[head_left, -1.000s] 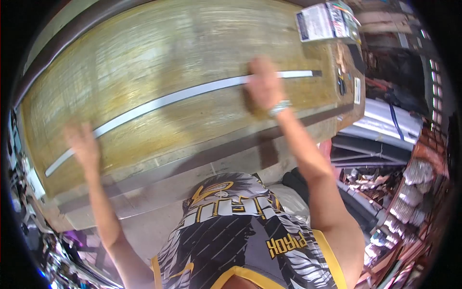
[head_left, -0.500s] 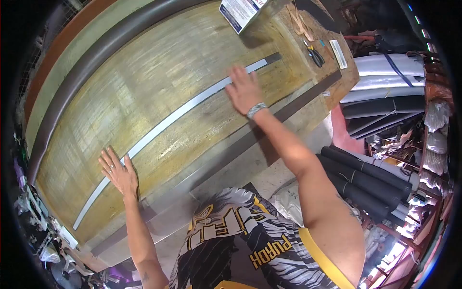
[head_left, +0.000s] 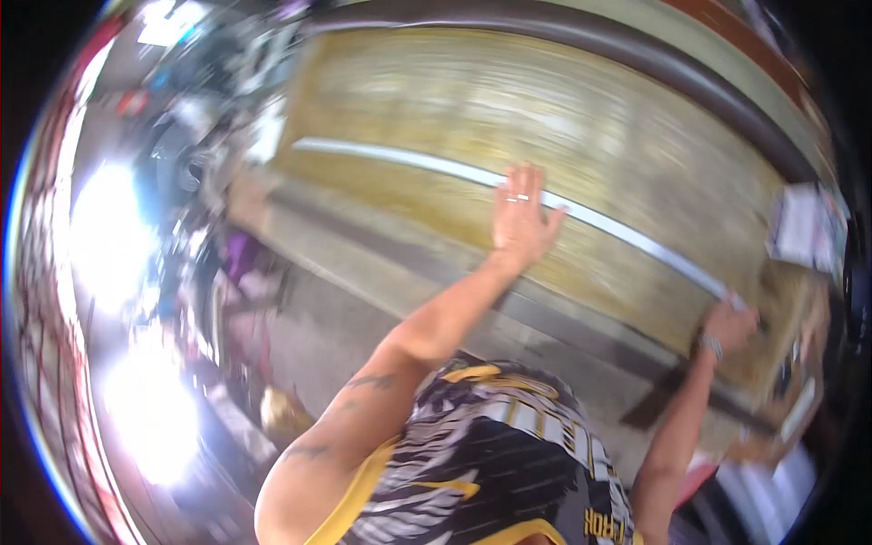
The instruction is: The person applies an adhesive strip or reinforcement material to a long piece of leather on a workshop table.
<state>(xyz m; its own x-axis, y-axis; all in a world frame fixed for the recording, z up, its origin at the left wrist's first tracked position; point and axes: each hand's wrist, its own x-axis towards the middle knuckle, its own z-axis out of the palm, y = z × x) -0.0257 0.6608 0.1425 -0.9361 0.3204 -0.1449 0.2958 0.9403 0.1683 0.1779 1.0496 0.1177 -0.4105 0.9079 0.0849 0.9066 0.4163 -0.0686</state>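
Note:
A long pale grey strip point(head_left: 409, 162) lies flat along a worn yellowish wooden worktable point(head_left: 581, 118). My left hand point(head_left: 520, 216) rests flat on the strip near its middle, fingers spread, a ring on one finger. My right hand point(head_left: 729, 325) presses on the strip's right end, a bracelet at the wrist. Neither hand holds anything. The whole view is blurred by head movement.
A dark rounded edge point(head_left: 636, 54) runs along the table's far side. A white printed box point(head_left: 804, 227) sits at the table's right end. Blurred clutter and bright glare point(head_left: 136, 272) fill the floor area on the left.
The view has swung sharply to the left, so the table now slopes the other way. Both hands stay flat on the strip, spread far apart.

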